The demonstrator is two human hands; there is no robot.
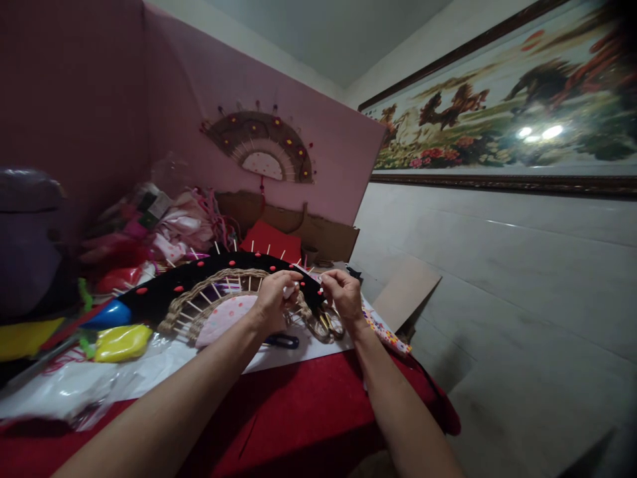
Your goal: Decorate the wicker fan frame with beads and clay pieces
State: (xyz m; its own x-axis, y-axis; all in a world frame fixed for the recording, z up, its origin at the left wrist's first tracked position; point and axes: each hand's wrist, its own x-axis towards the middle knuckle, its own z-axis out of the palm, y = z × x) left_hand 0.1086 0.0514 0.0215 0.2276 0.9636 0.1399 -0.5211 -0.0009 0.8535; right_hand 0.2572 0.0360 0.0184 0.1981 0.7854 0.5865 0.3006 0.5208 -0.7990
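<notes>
A fan-shaped piece lies on white paper, with a black band (164, 287) dotted with red spots, thin pale sticks, a braided cord (174, 309) and a pink dotted half-round (223, 320). Over its right part is my left hand (277, 297), fingers bent together around something small and white. My right hand (342, 292) is just right of it, by the band's right end, thumb and fingertips pinched; what they hold is too small to name. Gold-handled scissors (326, 322) lie below and between the hands. A dark blue handle (283, 341) shows beneath my left hand.
A red cloth (298, 411) covers the table. Yellow (122, 343) and blue (107, 314) packets and plastic bags lie left. Pink material (184, 226) is heaped behind, near red sheets (271, 240) and cardboard (328, 234). A finished-looking fan (263, 143) hangs on the pink panel. A flowered strip (385, 332) lies right.
</notes>
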